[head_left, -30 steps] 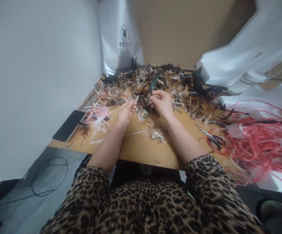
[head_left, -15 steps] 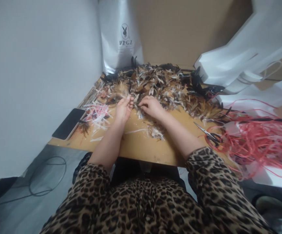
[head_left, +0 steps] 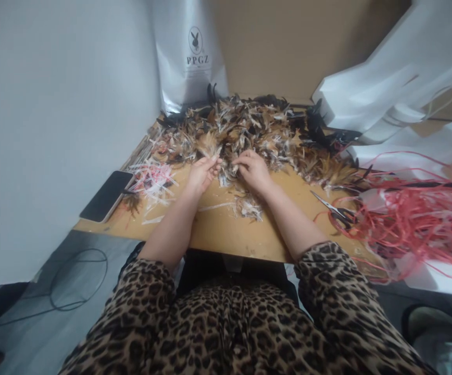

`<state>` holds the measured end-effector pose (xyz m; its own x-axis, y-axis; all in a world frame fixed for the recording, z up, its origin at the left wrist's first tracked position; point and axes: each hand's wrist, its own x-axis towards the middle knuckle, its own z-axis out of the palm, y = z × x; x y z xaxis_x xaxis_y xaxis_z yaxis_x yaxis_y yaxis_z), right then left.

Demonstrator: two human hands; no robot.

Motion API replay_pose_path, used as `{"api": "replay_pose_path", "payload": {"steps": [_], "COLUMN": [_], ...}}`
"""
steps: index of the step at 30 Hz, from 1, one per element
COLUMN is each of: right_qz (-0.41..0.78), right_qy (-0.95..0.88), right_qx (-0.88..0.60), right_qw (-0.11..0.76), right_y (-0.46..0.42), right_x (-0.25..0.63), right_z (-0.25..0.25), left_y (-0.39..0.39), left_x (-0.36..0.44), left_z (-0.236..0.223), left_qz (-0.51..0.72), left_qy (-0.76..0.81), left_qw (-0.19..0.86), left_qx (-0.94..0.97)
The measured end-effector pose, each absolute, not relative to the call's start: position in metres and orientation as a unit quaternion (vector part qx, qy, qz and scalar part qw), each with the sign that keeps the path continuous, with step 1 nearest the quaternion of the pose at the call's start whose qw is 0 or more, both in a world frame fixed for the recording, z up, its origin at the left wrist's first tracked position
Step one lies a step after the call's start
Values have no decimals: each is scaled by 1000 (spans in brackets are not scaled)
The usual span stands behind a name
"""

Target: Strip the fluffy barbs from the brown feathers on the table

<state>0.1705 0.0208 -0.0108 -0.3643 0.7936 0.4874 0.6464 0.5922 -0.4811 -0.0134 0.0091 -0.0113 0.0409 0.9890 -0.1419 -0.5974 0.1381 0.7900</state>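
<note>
Left hand (head_left: 202, 174) is pinching tan feathers (head_left: 208, 144) while right hand (head_left: 254, 171), fingers curled close, hold unclear, is shifting toward tabletop's (head_left: 229, 240) right edge, seemingly leaving them held one-handed.

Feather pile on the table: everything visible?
The feather pile is a loose, tangled heap, mottled brown, tan and whitish, with darker feathers along its back and right. It spreads over the rear of the yellow-brown table. The left hand pinches a tan tuft at its front; whether the right hand touches it is unclear.
</note>
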Motion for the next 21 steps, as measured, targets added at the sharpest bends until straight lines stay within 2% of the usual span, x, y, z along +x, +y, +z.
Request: {"api": "replay_pose_path", "payload": {"steps": [5, 12, 17, 21], "right_qz": [138, 93, 54, 70], "right_qy": [-776, -741, -769, -776], "right_qx": [-441, -427, -402, -398], "right_qw": [430, 510, 494, 484], "right_y": [19, 21, 21, 17], "right_x": [181, 175, 171, 167], "right_z": [-13, -25, -32, -29], "left_y": [5, 3, -2, -3], "left_x": [-10, -8, -1, 1], "left_z": [-9, -15, -14, -13], "left_qz": [561, 496, 461, 450], "left_qy": [354, 339, 353, 351], "left_qw": [688, 732, 748, 753], "left_qx": [295, 320, 322, 327]}}
